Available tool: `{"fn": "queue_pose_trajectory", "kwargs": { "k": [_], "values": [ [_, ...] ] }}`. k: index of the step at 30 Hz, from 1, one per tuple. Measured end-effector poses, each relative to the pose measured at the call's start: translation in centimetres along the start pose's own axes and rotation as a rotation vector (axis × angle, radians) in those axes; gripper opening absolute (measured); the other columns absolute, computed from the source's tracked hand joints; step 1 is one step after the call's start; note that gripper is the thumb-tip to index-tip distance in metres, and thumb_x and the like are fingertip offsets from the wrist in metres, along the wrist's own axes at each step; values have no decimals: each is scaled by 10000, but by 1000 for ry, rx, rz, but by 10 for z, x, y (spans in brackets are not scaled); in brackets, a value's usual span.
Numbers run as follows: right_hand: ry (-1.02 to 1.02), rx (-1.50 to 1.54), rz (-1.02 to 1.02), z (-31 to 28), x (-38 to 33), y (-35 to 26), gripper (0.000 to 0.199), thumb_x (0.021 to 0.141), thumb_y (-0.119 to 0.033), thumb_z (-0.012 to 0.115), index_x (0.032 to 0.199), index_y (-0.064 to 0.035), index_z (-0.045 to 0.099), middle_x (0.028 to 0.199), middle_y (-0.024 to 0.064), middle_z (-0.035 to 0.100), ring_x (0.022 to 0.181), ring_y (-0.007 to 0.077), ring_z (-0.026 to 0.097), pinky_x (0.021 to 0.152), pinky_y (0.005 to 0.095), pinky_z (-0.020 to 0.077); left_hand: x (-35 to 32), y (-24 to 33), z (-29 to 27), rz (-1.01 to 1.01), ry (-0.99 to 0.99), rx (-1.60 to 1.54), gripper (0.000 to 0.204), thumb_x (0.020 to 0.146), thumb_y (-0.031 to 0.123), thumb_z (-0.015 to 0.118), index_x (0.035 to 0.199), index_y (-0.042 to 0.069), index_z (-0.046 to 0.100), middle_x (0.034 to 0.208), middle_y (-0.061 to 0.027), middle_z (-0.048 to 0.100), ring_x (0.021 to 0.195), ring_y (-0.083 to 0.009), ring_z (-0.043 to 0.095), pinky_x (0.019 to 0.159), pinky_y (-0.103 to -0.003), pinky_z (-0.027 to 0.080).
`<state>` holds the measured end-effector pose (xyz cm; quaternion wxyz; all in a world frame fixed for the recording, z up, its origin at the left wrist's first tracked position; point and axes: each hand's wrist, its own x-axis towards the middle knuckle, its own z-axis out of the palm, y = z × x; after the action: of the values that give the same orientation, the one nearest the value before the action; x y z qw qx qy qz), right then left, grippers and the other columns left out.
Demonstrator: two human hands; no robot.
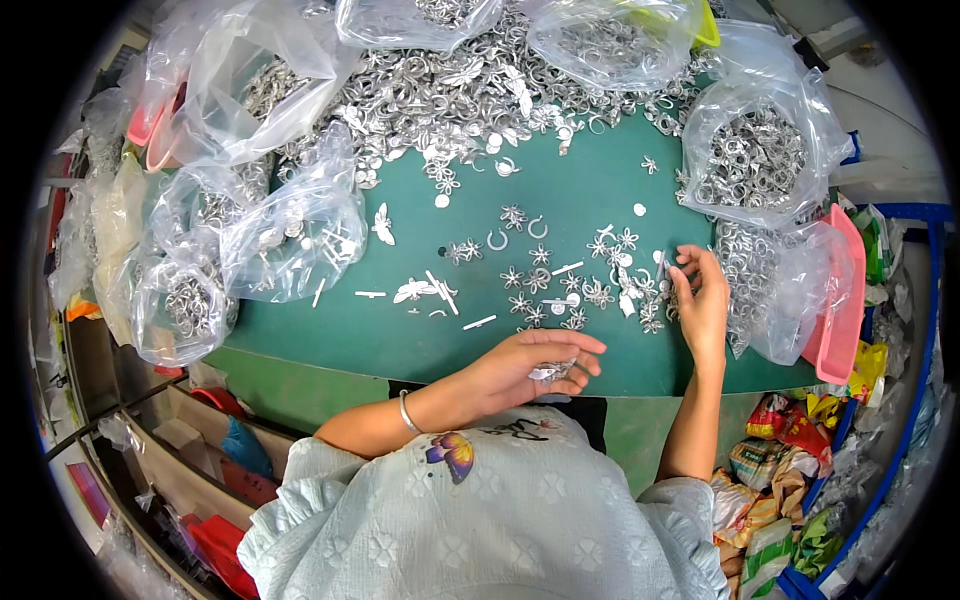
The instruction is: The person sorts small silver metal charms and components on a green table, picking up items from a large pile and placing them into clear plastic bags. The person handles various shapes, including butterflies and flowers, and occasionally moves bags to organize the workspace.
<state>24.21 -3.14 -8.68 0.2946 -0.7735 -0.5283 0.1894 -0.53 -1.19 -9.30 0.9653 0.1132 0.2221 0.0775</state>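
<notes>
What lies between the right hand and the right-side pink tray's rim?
The head view shows a clear bag of silvery pieces between the right hand and the rim.

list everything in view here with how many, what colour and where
table: one, green, centre
loose metal pieces: too many to count, silver, heaped along the far side, scattered nearer
plastic bags: several, clear, left, far and right sides
containers: at least two, pink, right edge and upper left
packages: many, multicoloured, lower right
frame: one, blue, far right
floor: one, green, below the table's near edge
top: one, pale with butterfly print, bottom centre
bracelet: one, silver, left wrist
left hand: one, bare, near edge, holding small silver pieces
right hand: one, bare, right side, beside scattered pieces
</notes>
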Motion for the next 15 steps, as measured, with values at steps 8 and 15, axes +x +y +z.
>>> {"fn": "queue_pose_trajectory", "kwargs": {
  "k": [8,15],
  "values": [
    [-79,-81,-13,-3,0,13,173,710,29,627,857,-1,540,733,99,517,644,201,484,605,293,400,2,-7,0,6,-40,-12,273,910,124,457,1128,-27,523,951,-84,575,833,-132,560,768,-274,465],
    [-254,421,-45,9,-29,-50,148,751,10,611,894,-17,586,780,5,574,671,67,468,613,210,386,-10,-2,10,105,165,-152,314,928,217,444,1119,-17,530,933,-85,575,823,-142,560,756,-279,463]
  ]
}}
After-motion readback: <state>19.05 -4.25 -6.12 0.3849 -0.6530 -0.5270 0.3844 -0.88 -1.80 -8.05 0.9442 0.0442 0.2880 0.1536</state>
